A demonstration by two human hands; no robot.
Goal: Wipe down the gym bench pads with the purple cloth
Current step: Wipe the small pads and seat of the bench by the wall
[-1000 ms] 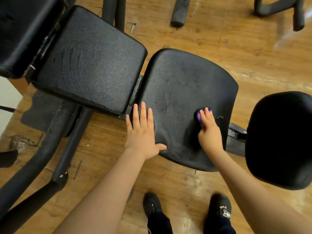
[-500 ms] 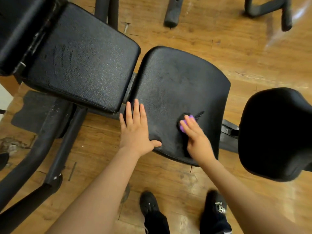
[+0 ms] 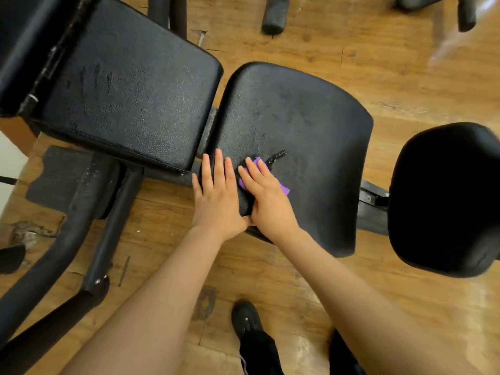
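A black seat pad fills the centre of the view. My right hand presses the purple cloth flat onto the pad's near left part, fingers straight; only small purple corners show around the hand. My left hand lies flat with straight fingers on the left edge of the same pad, touching my right hand. A dark wet streak runs just beyond my right fingertips. A second, longer back pad adjoins on the left.
A round black pad sits to the right. The bench's black tubular frame runs down the left over the wooden floor. My black shoes stand below the pad. Other black equipment legs lie at the top.
My right hand slid the cloth leftward across the seat pad, from its right part to beside my left hand. My left hand stayed on the pad's left edge.
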